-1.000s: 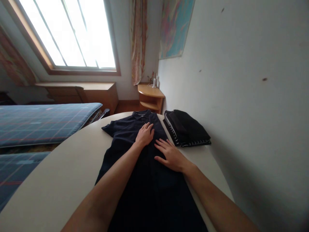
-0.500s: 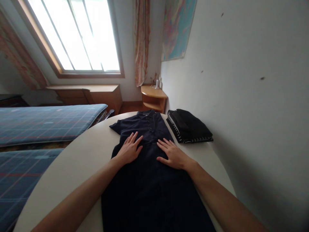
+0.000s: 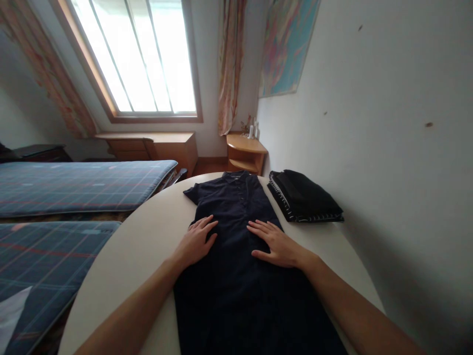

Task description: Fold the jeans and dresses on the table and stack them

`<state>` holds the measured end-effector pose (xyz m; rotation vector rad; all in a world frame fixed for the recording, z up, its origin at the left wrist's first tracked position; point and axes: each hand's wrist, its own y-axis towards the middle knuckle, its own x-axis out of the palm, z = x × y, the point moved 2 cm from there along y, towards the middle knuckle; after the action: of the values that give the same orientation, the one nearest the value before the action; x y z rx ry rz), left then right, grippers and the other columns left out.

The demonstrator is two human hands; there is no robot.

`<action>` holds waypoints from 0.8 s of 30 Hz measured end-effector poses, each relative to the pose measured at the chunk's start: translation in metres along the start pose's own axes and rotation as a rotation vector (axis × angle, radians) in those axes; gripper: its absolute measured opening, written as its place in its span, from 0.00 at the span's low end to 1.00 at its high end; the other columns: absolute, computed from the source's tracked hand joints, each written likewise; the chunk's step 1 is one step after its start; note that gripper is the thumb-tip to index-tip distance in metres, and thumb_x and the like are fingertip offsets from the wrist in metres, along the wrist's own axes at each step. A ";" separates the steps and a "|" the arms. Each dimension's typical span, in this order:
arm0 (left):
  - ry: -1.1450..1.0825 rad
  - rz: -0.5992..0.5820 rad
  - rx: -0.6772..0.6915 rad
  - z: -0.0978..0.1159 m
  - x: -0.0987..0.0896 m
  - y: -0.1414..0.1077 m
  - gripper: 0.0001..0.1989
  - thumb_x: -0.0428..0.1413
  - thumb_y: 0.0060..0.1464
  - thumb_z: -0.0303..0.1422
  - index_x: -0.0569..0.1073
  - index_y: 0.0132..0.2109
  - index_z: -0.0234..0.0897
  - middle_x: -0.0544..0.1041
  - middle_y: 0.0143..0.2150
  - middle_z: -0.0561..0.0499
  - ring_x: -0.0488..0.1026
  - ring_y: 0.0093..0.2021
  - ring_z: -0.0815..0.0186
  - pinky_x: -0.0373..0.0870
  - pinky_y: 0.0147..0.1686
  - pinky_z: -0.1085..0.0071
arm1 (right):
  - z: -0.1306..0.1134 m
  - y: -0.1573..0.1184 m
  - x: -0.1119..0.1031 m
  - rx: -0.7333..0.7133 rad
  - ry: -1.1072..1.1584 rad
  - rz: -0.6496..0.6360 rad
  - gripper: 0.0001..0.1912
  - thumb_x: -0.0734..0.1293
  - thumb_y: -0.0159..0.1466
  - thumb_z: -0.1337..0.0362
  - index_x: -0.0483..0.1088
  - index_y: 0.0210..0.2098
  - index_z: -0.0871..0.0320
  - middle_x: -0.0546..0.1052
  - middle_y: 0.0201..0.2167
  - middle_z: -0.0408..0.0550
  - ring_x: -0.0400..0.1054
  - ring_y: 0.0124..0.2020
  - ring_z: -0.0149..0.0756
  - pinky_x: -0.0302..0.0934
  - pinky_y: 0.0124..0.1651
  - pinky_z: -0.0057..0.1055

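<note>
A dark navy polo shirt (image 3: pixel 236 296) lies spread lengthwise on the white round table (image 3: pixel 144 261), its collar at the far edge and its lower part running out of view toward me. One short sleeve sticks out on the left; on the right no sleeve shows. My left hand (image 3: pixel 197 241) rests flat on the shirt's left side, fingers extended. Across from it, my right hand (image 3: pixel 277 244) lies on the right side of the shirt with its fingers stretched out and thumb apart. Neither hand grips the cloth.
Folded black garments with white stitch-like edging (image 3: pixel 303 197) are stacked on the table's right, near the wall (image 3: pixel 388 172). Plaid-covered mattresses (image 3: pixel 88 187) are on the left. A wooden corner shelf (image 3: pixel 247 144) and a desk (image 3: pixel 177 143) stand beyond the table.
The view has swung a little left, so everything appears further right. Both hands have slid slightly down the shirt toward me and stay flat on it.
</note>
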<state>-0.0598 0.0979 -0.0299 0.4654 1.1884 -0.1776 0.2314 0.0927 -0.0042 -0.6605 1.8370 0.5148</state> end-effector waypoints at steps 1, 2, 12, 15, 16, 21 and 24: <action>-0.039 0.015 0.014 0.001 -0.003 0.000 0.22 0.49 0.66 0.39 0.70 0.63 0.41 0.67 0.68 0.46 0.63 0.67 0.55 0.60 0.66 0.53 | 0.001 0.000 -0.002 0.002 0.005 0.007 0.42 0.60 0.65 0.37 0.53 0.71 0.52 0.56 0.72 0.50 0.47 0.72 0.50 0.40 0.72 0.52; -0.086 0.033 0.028 0.001 -0.005 0.001 0.21 0.49 0.66 0.39 0.71 0.62 0.41 0.70 0.65 0.46 0.66 0.65 0.57 0.62 0.65 0.55 | 0.002 0.000 -0.004 0.002 0.011 0.014 0.42 0.61 0.65 0.37 0.55 0.70 0.52 0.57 0.71 0.50 0.48 0.72 0.50 0.42 0.72 0.51; -0.122 0.342 -0.371 -0.072 -0.010 0.047 0.21 0.48 0.63 0.33 0.70 0.60 0.35 0.75 0.58 0.40 0.72 0.59 0.54 0.67 0.60 0.56 | 0.007 0.004 -0.007 -0.020 0.034 0.053 0.36 0.62 0.66 0.40 0.62 0.67 0.51 0.62 0.69 0.50 0.53 0.69 0.50 0.47 0.70 0.50; -0.074 0.317 -0.448 -0.102 -0.008 0.063 0.24 0.49 0.61 0.31 0.68 0.63 0.30 0.74 0.59 0.35 0.70 0.61 0.50 0.64 0.61 0.53 | 0.009 0.004 -0.007 -0.023 0.035 0.055 0.35 0.62 0.66 0.40 0.63 0.67 0.51 0.63 0.69 0.50 0.53 0.69 0.49 0.47 0.70 0.50; -0.060 0.308 -0.473 -0.110 -0.008 0.067 0.25 0.49 0.61 0.31 0.67 0.63 0.29 0.74 0.59 0.34 0.69 0.61 0.48 0.64 0.61 0.51 | 0.009 0.004 -0.007 -0.025 0.032 0.054 0.35 0.62 0.66 0.41 0.63 0.67 0.51 0.62 0.69 0.49 0.53 0.69 0.49 0.47 0.70 0.50; -0.034 0.307 -0.592 -0.139 -0.009 0.090 0.25 0.47 0.63 0.32 0.67 0.65 0.30 0.76 0.57 0.30 0.68 0.61 0.43 0.63 0.58 0.44 | 0.010 0.005 -0.009 -0.027 0.022 0.041 0.35 0.63 0.66 0.41 0.62 0.67 0.52 0.62 0.69 0.50 0.53 0.69 0.49 0.48 0.70 0.49; -0.050 0.308 -0.618 -0.148 -0.007 0.101 0.24 0.47 0.63 0.35 0.69 0.64 0.36 0.77 0.55 0.33 0.67 0.62 0.42 0.62 0.58 0.41 | 0.011 0.005 -0.009 -0.024 0.016 0.027 0.35 0.63 0.66 0.41 0.62 0.67 0.52 0.62 0.69 0.49 0.53 0.69 0.49 0.47 0.70 0.49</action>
<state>-0.1506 0.2519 -0.0413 0.0925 1.0426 0.4334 0.2380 0.1055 0.0012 -0.6579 1.8593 0.5519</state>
